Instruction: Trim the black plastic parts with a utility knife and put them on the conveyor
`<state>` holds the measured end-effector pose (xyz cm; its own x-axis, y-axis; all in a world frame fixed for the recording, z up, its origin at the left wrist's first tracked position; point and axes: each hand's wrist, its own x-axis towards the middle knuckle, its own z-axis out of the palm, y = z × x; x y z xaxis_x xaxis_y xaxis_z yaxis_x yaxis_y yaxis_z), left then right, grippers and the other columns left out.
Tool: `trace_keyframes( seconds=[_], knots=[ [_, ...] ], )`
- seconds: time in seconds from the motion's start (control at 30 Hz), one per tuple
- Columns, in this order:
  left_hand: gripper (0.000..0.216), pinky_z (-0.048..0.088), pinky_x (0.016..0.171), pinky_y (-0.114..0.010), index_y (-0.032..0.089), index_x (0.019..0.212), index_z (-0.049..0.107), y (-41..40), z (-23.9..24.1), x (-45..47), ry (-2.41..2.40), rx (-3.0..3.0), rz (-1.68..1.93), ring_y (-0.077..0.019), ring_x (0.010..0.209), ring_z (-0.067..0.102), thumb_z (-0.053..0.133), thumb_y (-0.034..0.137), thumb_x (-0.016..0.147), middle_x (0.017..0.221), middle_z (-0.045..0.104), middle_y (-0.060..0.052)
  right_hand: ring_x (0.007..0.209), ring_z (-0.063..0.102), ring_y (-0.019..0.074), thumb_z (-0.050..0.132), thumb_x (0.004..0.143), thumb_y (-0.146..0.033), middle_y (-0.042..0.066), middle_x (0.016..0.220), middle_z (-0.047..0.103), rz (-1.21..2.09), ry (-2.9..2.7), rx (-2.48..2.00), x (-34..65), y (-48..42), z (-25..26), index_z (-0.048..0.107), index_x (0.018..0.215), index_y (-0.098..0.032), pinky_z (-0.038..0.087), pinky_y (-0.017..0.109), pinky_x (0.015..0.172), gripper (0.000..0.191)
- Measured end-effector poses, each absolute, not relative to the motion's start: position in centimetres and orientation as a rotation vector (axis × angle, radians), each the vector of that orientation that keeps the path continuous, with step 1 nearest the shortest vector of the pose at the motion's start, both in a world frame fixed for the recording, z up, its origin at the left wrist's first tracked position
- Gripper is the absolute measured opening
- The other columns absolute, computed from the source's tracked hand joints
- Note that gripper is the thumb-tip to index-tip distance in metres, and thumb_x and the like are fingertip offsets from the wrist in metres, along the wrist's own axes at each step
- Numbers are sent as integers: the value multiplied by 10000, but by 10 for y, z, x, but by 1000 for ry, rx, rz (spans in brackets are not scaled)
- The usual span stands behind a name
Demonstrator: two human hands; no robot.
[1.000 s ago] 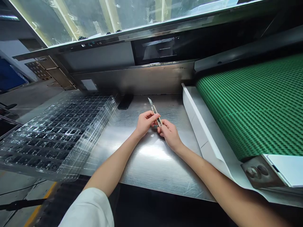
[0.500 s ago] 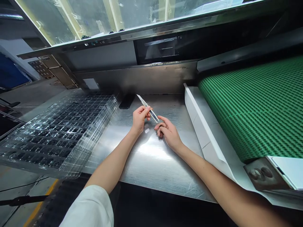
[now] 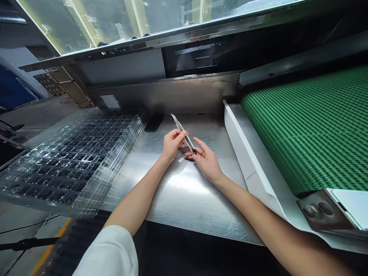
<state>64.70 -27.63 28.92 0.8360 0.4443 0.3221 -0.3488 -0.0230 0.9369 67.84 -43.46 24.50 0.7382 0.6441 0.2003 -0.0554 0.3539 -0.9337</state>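
Left hand grip pinching utility knife, markings seemingly unreadable

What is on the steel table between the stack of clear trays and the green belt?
In the head view, both hands, left hand and right hand, with a knife, plus a white guard.

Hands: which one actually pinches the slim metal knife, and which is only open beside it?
The left hand pinches the knife mid-shaft between thumb and fingers. The right hand lies open, palm up, at its lower end.
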Motion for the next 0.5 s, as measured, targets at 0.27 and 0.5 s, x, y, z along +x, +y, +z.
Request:
trace_keyframes(
  seconds=[0.27,0.5],
  knots=[
    [408,453,540,-221,156,780,730,-279,292,643,60,1523,623,-102,549,522,823,552,808,646,608,-10,915,740,256,695,769,-246,88,1072,759,582,-612,-1117,676,-436,248,349,1631,-214,605,426,838,929],
    [440,441,542,-224,159,776,718,-278,295,642,37,1564,621,-102,546,523,811,587,807,660,615,-12,862,728,230,710,763,-282,79,1091,751,616,-609,-1086,673,-438,253,288,1653,-228,606,404,805,987]
  ],
)
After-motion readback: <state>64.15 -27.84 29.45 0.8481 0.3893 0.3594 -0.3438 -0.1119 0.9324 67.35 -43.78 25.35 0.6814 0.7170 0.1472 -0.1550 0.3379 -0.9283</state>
